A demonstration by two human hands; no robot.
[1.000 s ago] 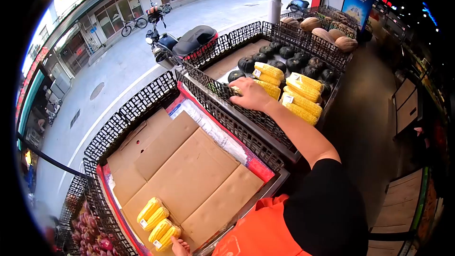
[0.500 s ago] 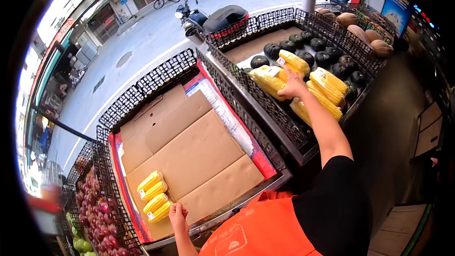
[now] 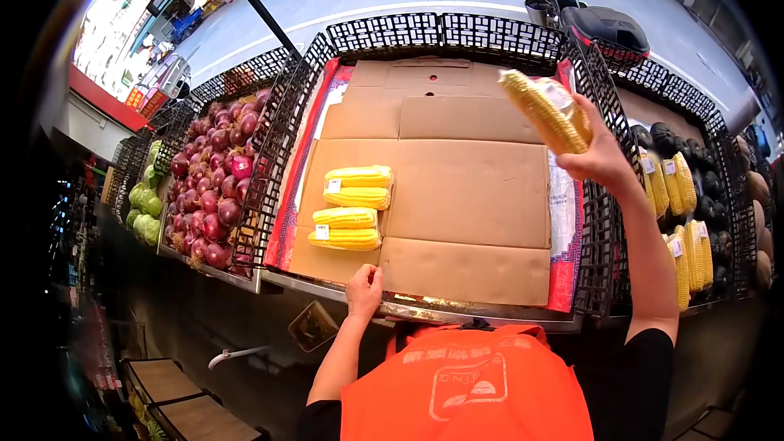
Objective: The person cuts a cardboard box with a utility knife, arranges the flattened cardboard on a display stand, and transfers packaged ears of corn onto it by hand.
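Note:
My right hand (image 3: 600, 147) grips a wrapped pack of corn (image 3: 545, 114) with a white label, held tilted in the air above the right side of the cardboard (image 3: 469, 188). Two more corn packs lie on the cardboard's left part: one farther back (image 3: 358, 188), the other nearer me (image 3: 345, 229). Closed in a loose fist, my left hand (image 3: 364, 290) is at the display's front edge, just below the nearer pack. Nothing shows in its fingers. More corn packs (image 3: 686, 257) lie on dark green squashes (image 3: 710, 188) in the right-hand crate.
Black lattice walls (image 3: 384, 34) surround the cardboard display. Red onions (image 3: 212, 188) fill the crate to the left, with green vegetables (image 3: 147, 204) beyond. A motorcycle (image 3: 584, 12) stands on the street behind. A dark pole (image 3: 253, 0) rises at the back left.
My right hand has lifted a corn pack from the right crate and carried it left over the cardboard. The view has turned left. My left hand stays near the front edge.

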